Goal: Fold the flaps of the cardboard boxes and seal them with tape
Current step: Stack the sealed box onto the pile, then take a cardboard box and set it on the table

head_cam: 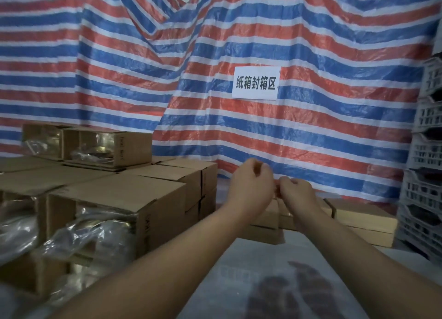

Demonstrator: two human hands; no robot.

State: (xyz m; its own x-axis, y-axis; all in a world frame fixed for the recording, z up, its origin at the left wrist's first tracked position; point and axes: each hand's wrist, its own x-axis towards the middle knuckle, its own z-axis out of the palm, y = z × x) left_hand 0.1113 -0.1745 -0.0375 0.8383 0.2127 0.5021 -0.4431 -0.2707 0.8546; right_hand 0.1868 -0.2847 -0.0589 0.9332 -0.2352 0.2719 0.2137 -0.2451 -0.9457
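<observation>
**Two hands meeting above a low box, head view**

Head view. Both forearms reach from the bottom of the frame toward the centre. The left hand has its fingers curled, thumb and forefinger drawn together near its top, as if pinching something small; what it holds cannot be made out. The right hand sits just beside it, touching or nearly touching, fingers likewise curled. A reddish sliver shows between the two hands, possibly tape, but the view is too blurred to tell.

Directly below and behind the hands, at centre right, lies a low flat box, partly hidden by the wrists. It rests on a pale table covered with translucent film.

At left of the frame stands a stack of boxes. Several lie on their sides with open ends facing the camera, clear plastic wrap spilling out. Two more open boxes sit atop the stack at upper left.

A red, blue and white striped tarp fills the background. A white paper sign with printed characters is fixed to it, right of centre. Grey crates are stacked along the right edge.
</observation>
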